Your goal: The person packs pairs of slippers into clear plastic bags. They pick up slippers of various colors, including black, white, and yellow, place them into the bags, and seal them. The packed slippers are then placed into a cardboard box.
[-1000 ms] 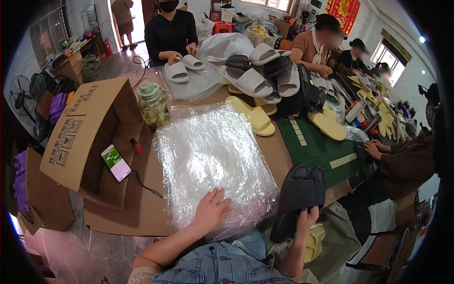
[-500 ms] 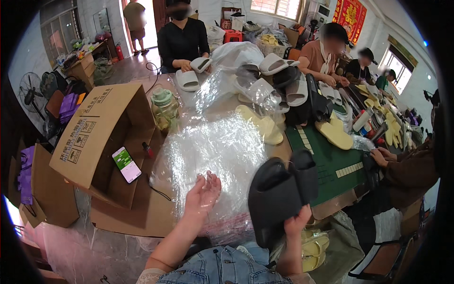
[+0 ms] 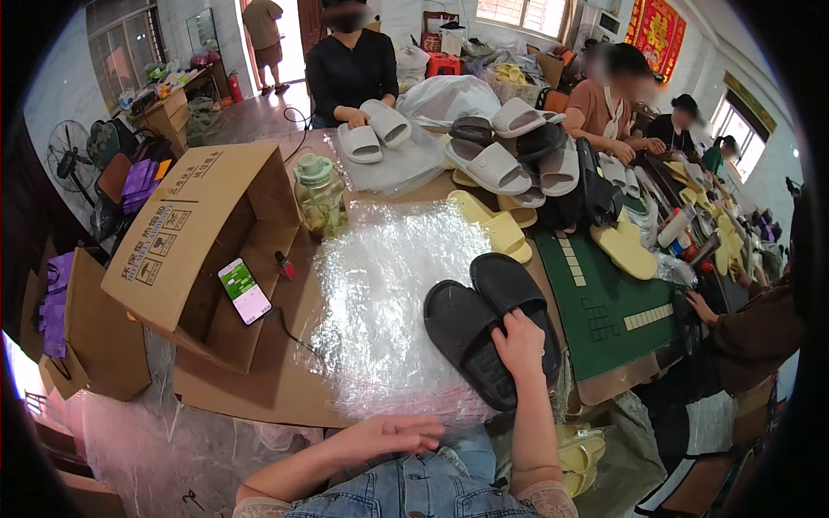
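Note:
My right hand (image 3: pixel 521 343) grips a pair of black slippers (image 3: pixel 484 332), soles up, over the right side of a stack of clear plastic bags (image 3: pixel 389 302) on the table. My left hand (image 3: pixel 390 433) hovers with its fingers loosely spread, holding nothing, near the stack's front edge, close to my denim clothing.
An open cardboard box (image 3: pixel 194 237) lies on its side at the left, with a lit phone (image 3: pixel 244 291) on its flap. A green-lidded jar (image 3: pixel 318 194) stands behind the bags. Piles of white, yellow and black slippers (image 3: pixel 509 160) and a green mat (image 3: pixel 604 306) lie beyond. Several people sit around the table.
My right hand lifted the black slippers from the table's right edge and brought them onto the bag stack. My left hand drew back off the bags toward my body.

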